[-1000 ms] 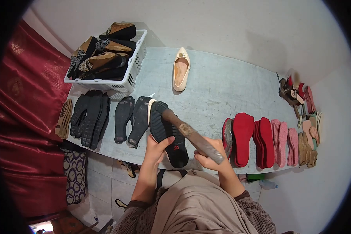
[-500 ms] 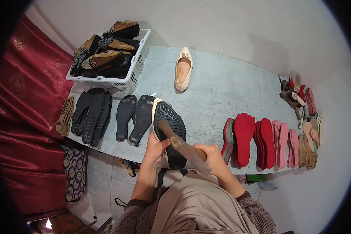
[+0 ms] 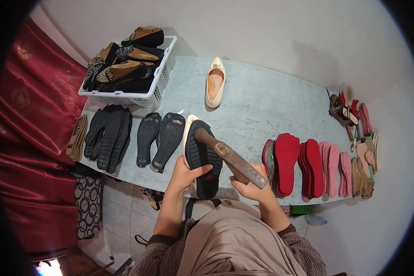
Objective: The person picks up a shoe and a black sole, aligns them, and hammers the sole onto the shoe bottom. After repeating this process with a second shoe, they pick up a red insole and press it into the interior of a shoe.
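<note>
My left hand grips a cream shoe turned bottom up, its thumb lying across the ridged black sole. My right hand is closed around a worn hammer. The hammer's round face overlaps the front part of the sole in this view, and its other, flat end points toward my right wrist. The handle is mostly hidden behind the head. Farther back on the table, a matching cream flat shoe stands upright with its toe toward the wall.
A white crate full of dark embellished shoes stands back left. Black soles lie in front of it, with two more beside my shoe. Red insoles and pink insoles line the right side. A red curtain hangs left.
The hammer has shifted slightly right along with my right hand. The shoe has moved a little right, and my left thumb now shows across the sole.
</note>
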Motion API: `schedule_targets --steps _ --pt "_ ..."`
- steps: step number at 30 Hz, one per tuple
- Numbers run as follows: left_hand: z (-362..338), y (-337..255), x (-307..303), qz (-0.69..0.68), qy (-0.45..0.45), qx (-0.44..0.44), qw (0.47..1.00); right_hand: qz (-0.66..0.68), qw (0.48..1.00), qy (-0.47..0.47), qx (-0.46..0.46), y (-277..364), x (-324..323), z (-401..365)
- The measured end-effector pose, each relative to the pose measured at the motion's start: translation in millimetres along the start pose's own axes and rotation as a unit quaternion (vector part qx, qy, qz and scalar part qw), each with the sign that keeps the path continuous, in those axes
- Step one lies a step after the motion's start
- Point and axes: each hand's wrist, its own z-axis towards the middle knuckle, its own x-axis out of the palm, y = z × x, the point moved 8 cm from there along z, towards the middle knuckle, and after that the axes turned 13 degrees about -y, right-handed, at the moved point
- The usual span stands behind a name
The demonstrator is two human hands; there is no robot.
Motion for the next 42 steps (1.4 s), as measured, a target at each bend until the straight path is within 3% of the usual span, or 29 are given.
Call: schedule_targets --steps 6,16,17,21,26,34,39,42 --pt "-3.6 -1.7 -10.9 -0.023 -0.021 0.006 0.999 -0.034 0.999 0.006 -0.011 16.8 -7.2 2.5" --pt "7.4 -2.6 -46.1 -0.178 -0.159 0.041 0.970 0.017 0.993 0.080 0.084 -8.1 16.1 -26.6" --pt "12.8 3.5 -51.5 -0.162 -0.160 0.040 0.973 -0.032 0.994 0.078 0.065 -7.0 14.6 -25.8" --pt "8.6 -0.2 -48.6 -0.178 -0.172 0.043 0.968 0.043 0.988 0.098 0.108 -3.4 19.2 -31.3" --pt "15.8 3.3 -54.7 -0.204 -0.176 0.024 0.963 -0.040 0.988 0.136 0.064 -1.7 27.3 -33.1" --pt "18.1 -1.5 -74.3 -0.195 -0.215 0.062 0.955 -0.028 0.983 0.166 0.076 -8.7 24.7 -42.0" --pt "13.7 -5.5 -82.0 -0.256 -0.235 0.012 0.938 0.027 0.970 0.215 0.107 -10.2 19.4 -48.7" --pt "18.9 -11.0 -91.5 -0.210 -0.251 0.079 0.942 -0.057 0.970 0.217 0.098 -25.0 19.3 -51.7"
